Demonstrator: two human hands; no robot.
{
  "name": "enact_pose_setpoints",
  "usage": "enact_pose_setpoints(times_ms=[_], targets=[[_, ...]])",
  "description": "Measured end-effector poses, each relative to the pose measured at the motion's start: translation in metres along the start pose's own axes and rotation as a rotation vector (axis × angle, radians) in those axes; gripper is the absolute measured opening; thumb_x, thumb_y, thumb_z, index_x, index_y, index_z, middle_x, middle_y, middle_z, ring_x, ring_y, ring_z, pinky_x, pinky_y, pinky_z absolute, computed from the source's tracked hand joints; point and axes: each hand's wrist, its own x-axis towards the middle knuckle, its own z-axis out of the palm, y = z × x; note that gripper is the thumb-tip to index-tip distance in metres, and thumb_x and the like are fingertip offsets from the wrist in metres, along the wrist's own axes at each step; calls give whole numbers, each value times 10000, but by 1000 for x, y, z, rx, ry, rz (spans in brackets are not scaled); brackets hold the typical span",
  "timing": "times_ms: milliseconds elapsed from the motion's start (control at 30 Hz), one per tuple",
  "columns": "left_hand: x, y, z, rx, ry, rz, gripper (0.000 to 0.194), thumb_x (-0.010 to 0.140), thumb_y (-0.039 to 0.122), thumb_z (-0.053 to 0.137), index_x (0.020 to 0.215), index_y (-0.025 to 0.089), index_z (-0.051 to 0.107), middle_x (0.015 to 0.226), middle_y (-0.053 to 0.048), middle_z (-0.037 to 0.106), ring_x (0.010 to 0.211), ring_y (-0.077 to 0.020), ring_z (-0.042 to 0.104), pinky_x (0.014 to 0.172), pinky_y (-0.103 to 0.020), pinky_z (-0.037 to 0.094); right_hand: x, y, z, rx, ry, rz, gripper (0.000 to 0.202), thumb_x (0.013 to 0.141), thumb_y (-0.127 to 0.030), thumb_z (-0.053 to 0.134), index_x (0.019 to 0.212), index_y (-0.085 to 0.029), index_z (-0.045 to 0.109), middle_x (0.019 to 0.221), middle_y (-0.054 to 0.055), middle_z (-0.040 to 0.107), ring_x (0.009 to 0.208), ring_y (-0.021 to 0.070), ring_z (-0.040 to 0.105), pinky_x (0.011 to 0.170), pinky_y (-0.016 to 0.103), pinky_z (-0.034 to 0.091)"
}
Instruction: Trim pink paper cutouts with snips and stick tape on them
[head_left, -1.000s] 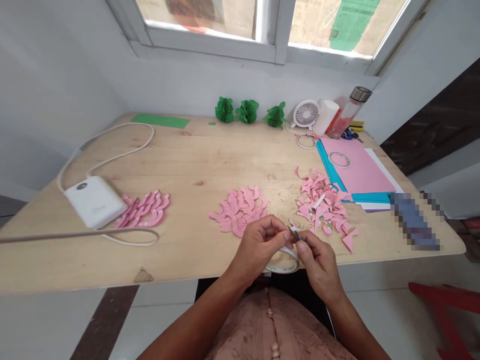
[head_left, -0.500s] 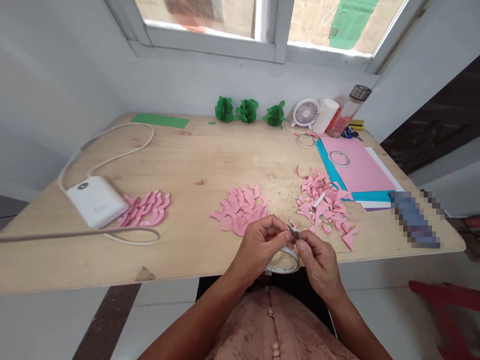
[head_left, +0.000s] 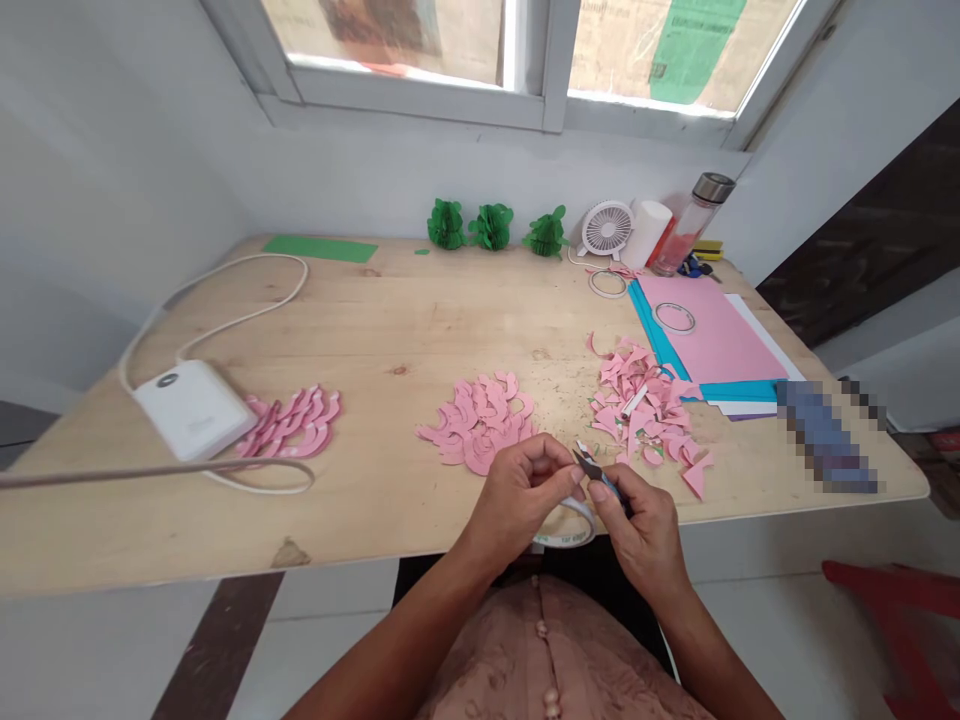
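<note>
One pale wooden surface extends on all sides of the middle pile of pink curved cut-outs, the landmark for the rest. Well to the right of that pile and farther back lies a stack of coloured sheets, pink uppermost, blue and white showing at its edges. To the pile's right is a heap of pink scraps; well to its left, a white device with a cord sits just beside a second group of pink cut-outs. The left hand is just in front of the pile, slightly right, its fingers curled and thumb pressed in, holding a roll of white tape. The right hand, farther right of the pile, is closed around a dark-bladed cutting tool, whose tip points toward the left hand's fingertips. Behind the pile, near the wall, stand three green paper shapes. The roll hangs under the left hand, right of the pile and nearer the front edge; whether it touches the surface cannot be told.
</note>
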Motion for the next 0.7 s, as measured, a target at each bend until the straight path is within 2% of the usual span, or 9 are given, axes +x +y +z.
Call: enact_pose_setpoints(times_ms=[233,400,567,700], targets=[[2,-2,1,68,-14,-1,168,731,262,675,688,140,567,609,1,613,584,-108,571,610,-227,463,-2,5,0,-87,64,-22,322,877,-407,471,772,-146,626,565,-34,494,508,90,421,478,200,313],[3,-1,4,103,-15,-29,180,732,271,671,680,139,560,588,6,609,564,-100,559,595,-218,451,-3,11,-2,-126,87,-33,327,881,-413,466,733,-151,595,525,-53,404,478,84,373,453,198,289],[6,1,7,125,60,-61,191,720,278,686,676,139,563,567,4,623,527,-85,538,543,-189,416,-2,16,-12,-112,134,-5,296,882,-404,472,767,-155,588,531,-56,391,478,85,363,454,200,288],[9,7,12,103,94,-59,197,722,310,684,691,143,585,588,0,634,505,-78,521,504,-181,393,1,15,-17,-34,78,12,294,882,-405,465,787,-156,589,550,-50,403,499,93,371,460,205,289]])
